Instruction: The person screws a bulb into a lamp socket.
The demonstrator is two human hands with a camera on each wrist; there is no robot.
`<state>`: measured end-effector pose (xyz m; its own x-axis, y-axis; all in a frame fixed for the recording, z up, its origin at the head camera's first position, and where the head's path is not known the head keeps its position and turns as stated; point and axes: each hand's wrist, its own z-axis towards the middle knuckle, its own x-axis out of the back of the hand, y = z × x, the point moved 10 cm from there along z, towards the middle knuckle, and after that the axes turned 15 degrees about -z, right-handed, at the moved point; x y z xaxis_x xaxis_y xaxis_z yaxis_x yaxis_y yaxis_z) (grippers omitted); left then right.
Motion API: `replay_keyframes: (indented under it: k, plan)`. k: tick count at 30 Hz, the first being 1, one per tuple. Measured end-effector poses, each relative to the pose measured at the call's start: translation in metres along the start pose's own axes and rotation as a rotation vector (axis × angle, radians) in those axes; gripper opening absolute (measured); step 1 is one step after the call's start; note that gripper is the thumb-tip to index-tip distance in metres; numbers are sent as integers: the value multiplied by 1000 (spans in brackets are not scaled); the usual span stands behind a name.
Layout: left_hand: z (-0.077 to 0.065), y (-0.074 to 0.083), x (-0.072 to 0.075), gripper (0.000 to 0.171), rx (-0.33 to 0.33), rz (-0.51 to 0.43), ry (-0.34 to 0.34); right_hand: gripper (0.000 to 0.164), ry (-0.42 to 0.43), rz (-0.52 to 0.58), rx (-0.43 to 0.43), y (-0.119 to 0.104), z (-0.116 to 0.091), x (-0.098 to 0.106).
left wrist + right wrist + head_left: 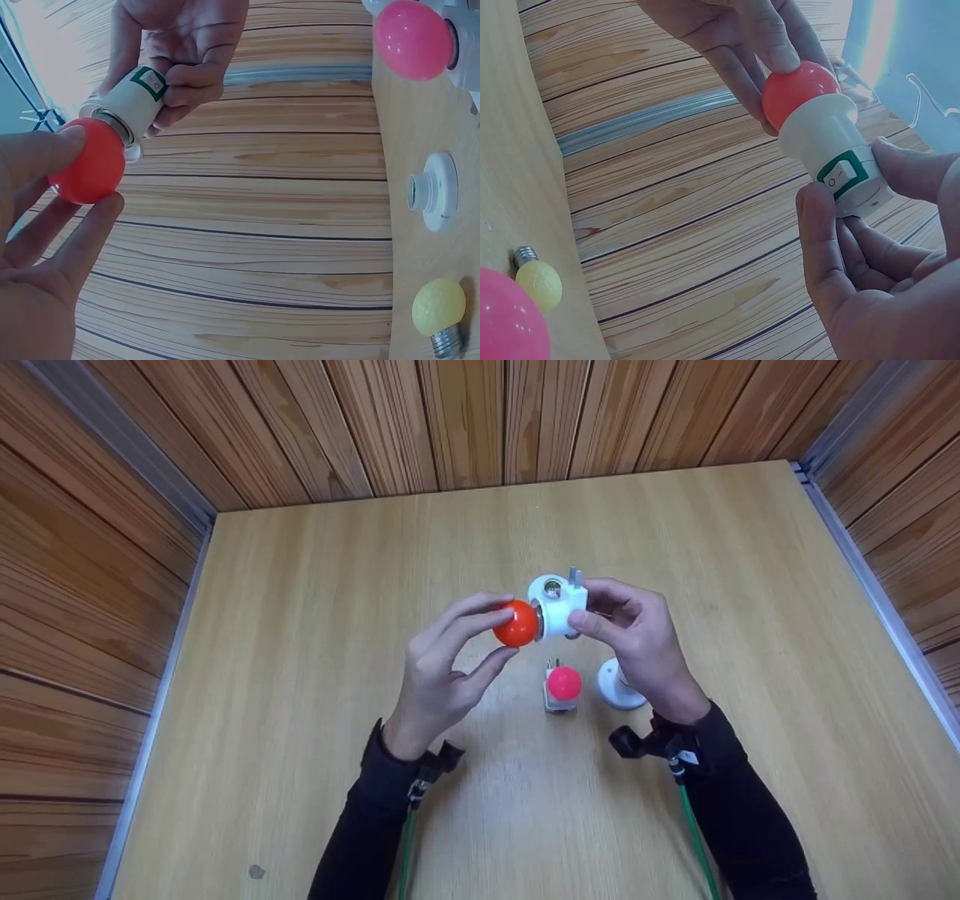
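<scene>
Held above the table, a red light bulb (515,624) is pinched between the thumb and fingers of my left hand (446,664). Its base meets one mouth of a white plug-in lamp socket (561,613), and a ring of metal shows between them in the left wrist view. My right hand (645,634) grips that socket by its body, thumb on the near side. Two plug prongs (575,577) point away from me, and a second opening (553,588) faces up. A switch (841,176) framed in green shows on the socket in the right wrist view.
Beneath the hands, a pink bulb (564,684) sits in another white plug-in socket (559,706). Beside it stands a round white lamp holder (619,694), partly behind my right hand. A yellow bulb (439,307) lies on the table. Wood-panelled walls (465,420) enclose the tabletop.
</scene>
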<state>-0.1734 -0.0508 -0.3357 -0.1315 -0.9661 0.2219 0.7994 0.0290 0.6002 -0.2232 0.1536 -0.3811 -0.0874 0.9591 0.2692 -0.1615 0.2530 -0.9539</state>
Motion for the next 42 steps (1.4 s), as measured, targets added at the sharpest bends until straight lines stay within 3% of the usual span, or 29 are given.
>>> replay_keyframes:
  k: [8,17,22,42]
  plan:
    - [0,-8,0,44,73,-36,15,34,10,-17,2,0,0,0]
    - [-4,-25,0,56,246,-24,23,37,47,-49,23,-2,0,2]
    - [-5,-29,1,49,294,-64,46,38,41,-47,48,-3,0,1]
    - [-5,-25,2,45,264,-58,72,39,42,-30,100,-8,-1,3]
